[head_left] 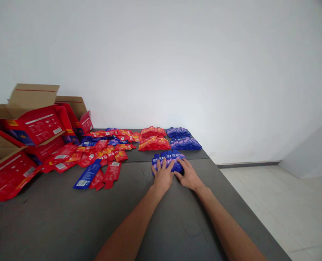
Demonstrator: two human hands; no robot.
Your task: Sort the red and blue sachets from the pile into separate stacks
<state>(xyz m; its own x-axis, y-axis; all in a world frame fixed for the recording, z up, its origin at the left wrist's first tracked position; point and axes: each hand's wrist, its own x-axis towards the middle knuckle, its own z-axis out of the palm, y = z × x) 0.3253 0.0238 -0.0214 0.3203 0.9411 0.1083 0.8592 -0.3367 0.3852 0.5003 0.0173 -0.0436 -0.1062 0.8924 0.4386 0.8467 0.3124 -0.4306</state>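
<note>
A row of overlapping blue-purple pouches [168, 157] lies on the grey table in front of me, with white print along the top. My left hand [163, 175] rests on its left and near part, fingers spread over the pouches. At the right end, my right hand [188, 174] touches the row, its fingers on top and its thumb apart along the near edge. Both hands are open, and they cover part of the pouches. Just beyond are a blue pouch stack [186, 143] and a red-orange pouch stack [154, 144], each with another stack of its colour behind it.
Loose red and blue pouches [103, 154] lie scattered on the left, with a single blue pouch [88, 175] at the near side. Open red cartons [42, 125] crowd the far left. A white wall [161, 65] stands behind the table [68, 224], whose right edge drops to a tiled floor [269, 195].
</note>
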